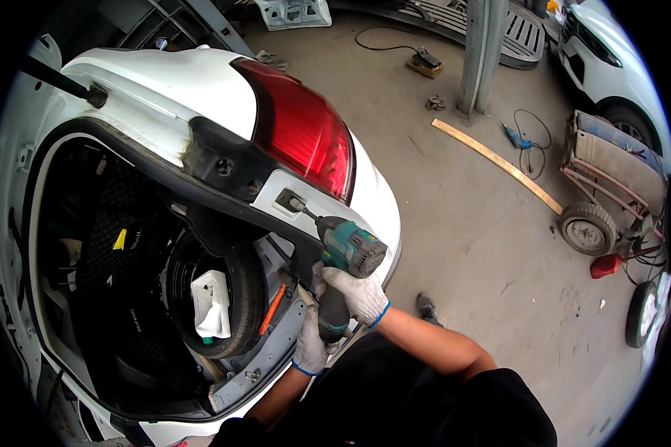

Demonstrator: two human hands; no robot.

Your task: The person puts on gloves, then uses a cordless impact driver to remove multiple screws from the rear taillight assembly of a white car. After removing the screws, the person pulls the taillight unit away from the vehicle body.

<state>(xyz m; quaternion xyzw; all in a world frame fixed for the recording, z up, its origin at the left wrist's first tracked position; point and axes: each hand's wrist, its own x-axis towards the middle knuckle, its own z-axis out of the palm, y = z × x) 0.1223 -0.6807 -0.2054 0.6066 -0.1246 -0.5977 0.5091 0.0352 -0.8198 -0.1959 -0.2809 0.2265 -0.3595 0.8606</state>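
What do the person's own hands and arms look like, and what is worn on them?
The left hand and right hand wear whitish knit gloves with blue cuff edges. The forearms are bare; the sleeves are black.

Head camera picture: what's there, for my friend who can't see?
A gloved left hand and gloved right hand hold a green power tool by a white car's red tail light; the open trunk holds a tire and white container.
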